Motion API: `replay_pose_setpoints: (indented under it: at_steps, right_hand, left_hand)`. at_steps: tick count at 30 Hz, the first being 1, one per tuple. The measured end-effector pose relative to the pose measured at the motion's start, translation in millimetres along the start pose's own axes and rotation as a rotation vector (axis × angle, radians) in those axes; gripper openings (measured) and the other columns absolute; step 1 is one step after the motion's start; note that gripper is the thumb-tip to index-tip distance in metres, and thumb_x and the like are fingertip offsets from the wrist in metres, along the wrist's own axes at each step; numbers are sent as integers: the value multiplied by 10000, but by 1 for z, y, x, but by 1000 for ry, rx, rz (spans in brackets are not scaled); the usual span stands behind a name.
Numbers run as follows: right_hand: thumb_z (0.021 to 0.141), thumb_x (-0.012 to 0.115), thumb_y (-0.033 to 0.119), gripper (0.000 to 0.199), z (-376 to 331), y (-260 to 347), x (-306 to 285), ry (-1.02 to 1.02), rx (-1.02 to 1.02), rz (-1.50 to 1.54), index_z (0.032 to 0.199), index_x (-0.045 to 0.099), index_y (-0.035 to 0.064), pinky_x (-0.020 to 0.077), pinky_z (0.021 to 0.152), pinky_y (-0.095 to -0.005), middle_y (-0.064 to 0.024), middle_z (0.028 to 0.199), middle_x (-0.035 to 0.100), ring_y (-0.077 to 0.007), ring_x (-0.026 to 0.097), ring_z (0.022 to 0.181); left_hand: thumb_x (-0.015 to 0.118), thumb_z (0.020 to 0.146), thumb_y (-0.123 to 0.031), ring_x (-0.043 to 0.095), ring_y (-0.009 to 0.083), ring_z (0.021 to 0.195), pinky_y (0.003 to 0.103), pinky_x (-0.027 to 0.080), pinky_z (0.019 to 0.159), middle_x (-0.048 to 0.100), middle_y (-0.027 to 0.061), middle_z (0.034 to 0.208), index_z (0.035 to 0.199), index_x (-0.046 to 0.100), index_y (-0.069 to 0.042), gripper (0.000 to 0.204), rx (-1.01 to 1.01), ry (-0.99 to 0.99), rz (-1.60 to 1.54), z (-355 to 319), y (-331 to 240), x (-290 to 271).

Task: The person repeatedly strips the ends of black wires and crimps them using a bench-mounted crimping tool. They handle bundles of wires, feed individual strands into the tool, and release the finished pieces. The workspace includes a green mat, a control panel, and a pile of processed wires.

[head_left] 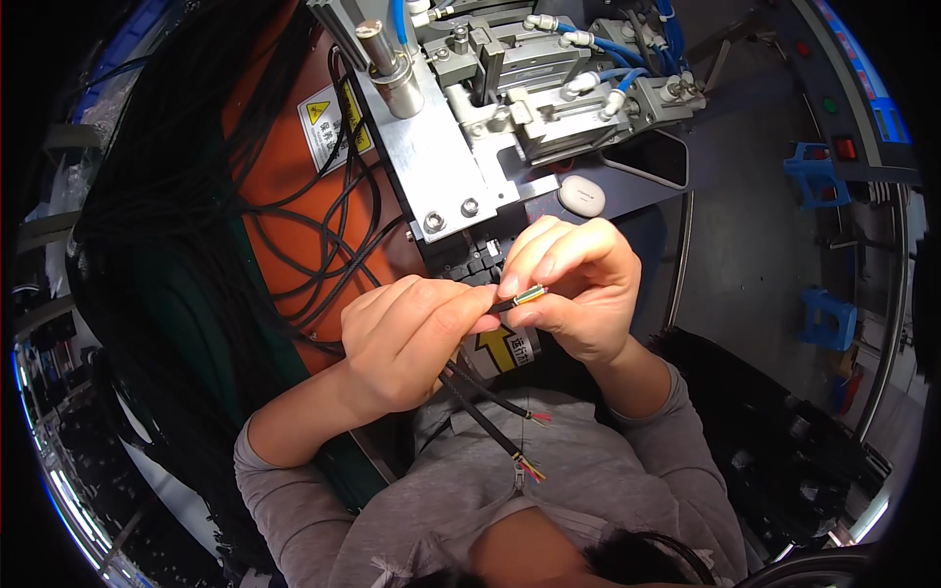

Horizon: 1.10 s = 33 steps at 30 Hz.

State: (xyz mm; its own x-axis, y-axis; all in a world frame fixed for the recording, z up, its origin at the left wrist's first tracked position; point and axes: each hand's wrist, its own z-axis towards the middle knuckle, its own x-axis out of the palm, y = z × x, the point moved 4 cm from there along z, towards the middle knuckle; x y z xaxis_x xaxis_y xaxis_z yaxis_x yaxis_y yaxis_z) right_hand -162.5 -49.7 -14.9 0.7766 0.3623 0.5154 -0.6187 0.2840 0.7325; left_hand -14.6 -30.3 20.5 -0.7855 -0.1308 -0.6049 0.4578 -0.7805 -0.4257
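Between my hands is the end of a black cable (503,306) carrying a small connector (530,294) with a metal edge and a green face. My left hand (412,328) is closed round the cable just behind the connector. The thumb and fingers of my right hand (583,284) pinch at the connector itself. Below my left hand hang two black cable ends (480,419), their thin coloured wires (530,468) bared and fanned out. Part of the cable in my left hand is hidden by the fingers.
A metal machine (421,167) with clamps and blue air hoses (618,73) stands just beyond my hands. A white rounded case (581,196) lies beside it. Black cables (323,225) loop across the orange surface (270,118) at left. Blue stools (828,318) stand at right.
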Motion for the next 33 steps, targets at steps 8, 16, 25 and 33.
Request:
replay_pose_setpoints:
  at_steps: [8,16,25,33]
  right_hand:
    - [640,807,-41,299,5,6,0,87,-133,-189,878,627,-26,511,704,-306,-135,834,677,-226,650,801]
    - [656,811,51,276,7,17,9,85,-313,-729,874,651,3,494,680,-305,-107,826,672,-218,640,745]
    - [726,750,26,103,14,10,0,54,57,-638,793,676,-1,474,696,-274,-79,778,665,-172,626,764]
    - [739,739,-5,109,4,5,-3,-115,136,-548,821,668,-4,470,700,-255,-80,794,659,-124,609,752]
  left_hand:
    - [716,755,-153,574,141,551,252,420,447,615,45,733,868,656,-10,191,23,8,-18,-1,1,0]
    - [700,781,-147,601,176,583,272,441,460,604,64,748,896,637,-11,189,-17,-2,-74,-6,6,-1]
    - [715,737,-103,530,161,556,273,385,421,567,53,763,889,638,-5,197,14,1,110,-5,10,3]
    - [700,698,-65,511,134,561,255,367,410,528,33,763,925,652,-11,238,1,34,176,-8,11,7]
